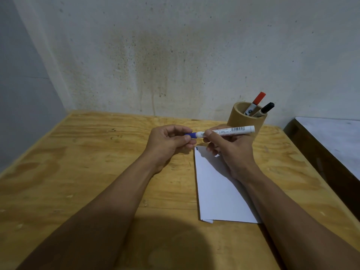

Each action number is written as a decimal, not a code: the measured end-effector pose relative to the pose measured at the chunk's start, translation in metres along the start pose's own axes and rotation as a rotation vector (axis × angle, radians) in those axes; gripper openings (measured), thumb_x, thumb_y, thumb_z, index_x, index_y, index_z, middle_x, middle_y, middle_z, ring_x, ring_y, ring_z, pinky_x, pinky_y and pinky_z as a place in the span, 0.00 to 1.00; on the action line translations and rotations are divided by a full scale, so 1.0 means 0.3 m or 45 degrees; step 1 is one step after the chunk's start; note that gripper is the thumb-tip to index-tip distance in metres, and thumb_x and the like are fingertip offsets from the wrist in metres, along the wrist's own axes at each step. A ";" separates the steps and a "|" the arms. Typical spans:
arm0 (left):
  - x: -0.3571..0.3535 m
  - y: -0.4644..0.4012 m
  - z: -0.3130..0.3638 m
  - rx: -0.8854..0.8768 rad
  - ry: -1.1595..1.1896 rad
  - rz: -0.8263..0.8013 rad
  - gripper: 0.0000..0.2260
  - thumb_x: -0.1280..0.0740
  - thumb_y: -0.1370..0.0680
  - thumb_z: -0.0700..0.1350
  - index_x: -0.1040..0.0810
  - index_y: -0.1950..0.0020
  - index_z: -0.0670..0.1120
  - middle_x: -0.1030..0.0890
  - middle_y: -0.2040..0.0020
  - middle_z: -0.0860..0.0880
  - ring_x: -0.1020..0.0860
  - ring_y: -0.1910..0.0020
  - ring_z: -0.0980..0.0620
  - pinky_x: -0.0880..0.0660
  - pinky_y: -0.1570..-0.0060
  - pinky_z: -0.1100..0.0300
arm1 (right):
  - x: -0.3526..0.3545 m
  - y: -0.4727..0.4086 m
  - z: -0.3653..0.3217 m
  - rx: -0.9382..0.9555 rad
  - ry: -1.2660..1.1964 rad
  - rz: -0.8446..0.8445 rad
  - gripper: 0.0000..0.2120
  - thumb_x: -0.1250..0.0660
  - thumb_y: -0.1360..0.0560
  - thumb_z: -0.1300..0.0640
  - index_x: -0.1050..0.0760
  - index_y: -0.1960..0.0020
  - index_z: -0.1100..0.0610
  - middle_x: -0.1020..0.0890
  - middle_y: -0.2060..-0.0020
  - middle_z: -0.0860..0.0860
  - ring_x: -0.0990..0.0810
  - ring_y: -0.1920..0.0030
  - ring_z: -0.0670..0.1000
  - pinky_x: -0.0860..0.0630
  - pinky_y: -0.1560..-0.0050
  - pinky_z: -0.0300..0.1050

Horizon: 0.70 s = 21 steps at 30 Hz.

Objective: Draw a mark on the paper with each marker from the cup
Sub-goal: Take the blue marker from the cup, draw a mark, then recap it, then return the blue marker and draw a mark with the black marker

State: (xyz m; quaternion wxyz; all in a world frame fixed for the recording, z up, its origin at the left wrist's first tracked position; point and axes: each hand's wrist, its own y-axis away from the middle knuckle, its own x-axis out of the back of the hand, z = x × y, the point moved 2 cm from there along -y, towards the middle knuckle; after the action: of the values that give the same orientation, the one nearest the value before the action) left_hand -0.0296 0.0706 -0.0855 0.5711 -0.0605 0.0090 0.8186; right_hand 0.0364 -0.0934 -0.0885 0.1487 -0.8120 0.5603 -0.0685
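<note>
A white marker [231, 131] with a blue cap [190, 135] lies level in the air above the table. My right hand [231, 151] grips its barrel. My left hand [169, 142] is closed around the blue cap, which sits on the marker's end. Below the hands lies a white sheet of paper [216, 193] with a small dark blue mark [197, 148] at its top left corner. Behind my right hand stands a tan cylindrical cup [238, 117] holding a red-capped marker [256, 103] and a black-capped marker [265, 109].
The wooden table [97, 162] runs up to a stained wall at the back and a grey wall on the left. A dark piece of furniture with a pale top [331, 139] stands past the table's right edge.
</note>
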 end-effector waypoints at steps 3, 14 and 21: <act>-0.007 0.007 0.011 0.023 0.067 0.005 0.07 0.31 0.29 0.32 0.18 0.53 0.40 0.14 0.61 0.41 0.16 0.62 0.45 0.17 0.56 0.49 | 0.002 0.004 -0.008 -0.012 -0.046 -0.025 0.04 0.27 0.27 0.61 0.17 0.55 0.62 0.15 0.63 0.59 0.19 0.67 0.53 0.24 0.67 0.45; -0.129 0.026 0.081 -0.292 -0.342 0.194 0.14 0.27 0.29 0.41 0.20 0.44 0.48 0.19 0.52 0.51 0.22 0.58 0.56 0.26 0.68 0.71 | 0.076 -0.032 -0.197 -0.020 0.184 0.094 0.10 0.39 0.19 0.56 0.28 0.45 0.64 0.22 0.60 0.52 0.23 0.59 0.52 0.23 0.56 0.49; -0.261 -0.052 0.151 -0.627 -0.864 0.019 0.12 0.30 0.28 0.41 0.19 0.44 0.47 0.19 0.48 0.53 0.23 0.48 0.53 0.25 0.45 0.53 | 0.334 -0.180 -0.510 -0.088 1.615 0.008 0.16 0.39 0.19 0.51 0.22 0.39 0.60 0.23 0.63 0.52 0.22 0.64 0.55 0.23 0.67 0.47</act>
State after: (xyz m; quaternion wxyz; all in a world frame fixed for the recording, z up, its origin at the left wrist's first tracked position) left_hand 0.0077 0.0067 -0.0310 0.5044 0.0777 -0.3752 0.7738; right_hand 0.0783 -0.1942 0.0680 -0.2382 -0.6162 0.5438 -0.5175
